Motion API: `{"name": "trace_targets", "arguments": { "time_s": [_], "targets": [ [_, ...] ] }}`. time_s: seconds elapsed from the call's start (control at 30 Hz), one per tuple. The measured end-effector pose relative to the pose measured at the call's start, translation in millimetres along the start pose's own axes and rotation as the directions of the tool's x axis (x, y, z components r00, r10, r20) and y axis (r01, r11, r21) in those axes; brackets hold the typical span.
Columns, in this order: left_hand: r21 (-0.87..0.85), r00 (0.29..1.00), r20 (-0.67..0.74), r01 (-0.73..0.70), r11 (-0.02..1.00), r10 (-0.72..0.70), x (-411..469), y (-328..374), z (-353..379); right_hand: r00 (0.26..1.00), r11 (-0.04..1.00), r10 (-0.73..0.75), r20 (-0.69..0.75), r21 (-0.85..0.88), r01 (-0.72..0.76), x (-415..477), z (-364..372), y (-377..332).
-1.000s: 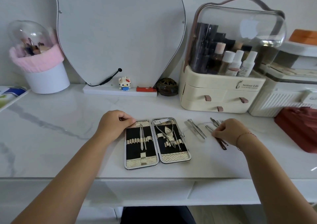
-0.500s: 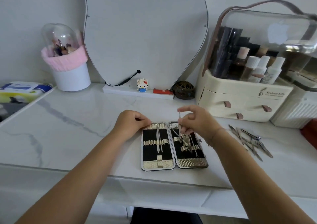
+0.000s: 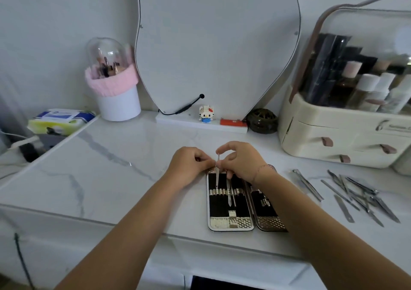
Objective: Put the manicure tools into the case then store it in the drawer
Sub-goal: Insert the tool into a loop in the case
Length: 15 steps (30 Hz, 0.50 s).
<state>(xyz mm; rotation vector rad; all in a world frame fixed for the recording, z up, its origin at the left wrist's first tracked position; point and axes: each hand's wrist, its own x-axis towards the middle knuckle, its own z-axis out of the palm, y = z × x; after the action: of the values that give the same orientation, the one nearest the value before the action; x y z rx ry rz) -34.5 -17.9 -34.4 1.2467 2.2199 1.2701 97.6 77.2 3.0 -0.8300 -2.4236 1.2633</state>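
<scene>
Case (image 3: 231,203) lies open flat on the counter (image 3: 124,169), at 6 o'clock of the mirror (image 3: 218,45), long axis running 12 to 6. Left half shows an elastic band across the middle with one tool (image 3: 230,195) already slotted. Right half mostly hidden under my right forearm.

Right hand (image 3: 242,160) at the case's 12 o'clock edge, fingers (image 3: 224,156) pinched narrow on a thin probe (image 3: 217,169). Probe near upright, tip down toward 6, lined up with the band. Left hand (image 3: 191,163) touching the top-left corner, fingers curled, seemingly pinning the case; whether they also touch the probe I cannot tell.

Judgement: next move is a slide toward 6, tip under the band. Right hand does it; the axis already matches the slot.

Loose tools (image 3: 355,194) at 3 o'clock of the case, well apart, many left. Organiser (image 3: 342,134) with drawers at 2 o'clock.
</scene>
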Motion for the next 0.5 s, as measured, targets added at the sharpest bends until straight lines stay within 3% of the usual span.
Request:
{"name": "trace_targets", "arguments": {
  "time_s": [0.5],
  "targets": [
    [0.010,1.000,0.016,0.006,1.000,-0.007,1,1,-1,0.991,0.941,-0.113,0.068,-0.312,0.129,-8,0,4]
  ]
}}
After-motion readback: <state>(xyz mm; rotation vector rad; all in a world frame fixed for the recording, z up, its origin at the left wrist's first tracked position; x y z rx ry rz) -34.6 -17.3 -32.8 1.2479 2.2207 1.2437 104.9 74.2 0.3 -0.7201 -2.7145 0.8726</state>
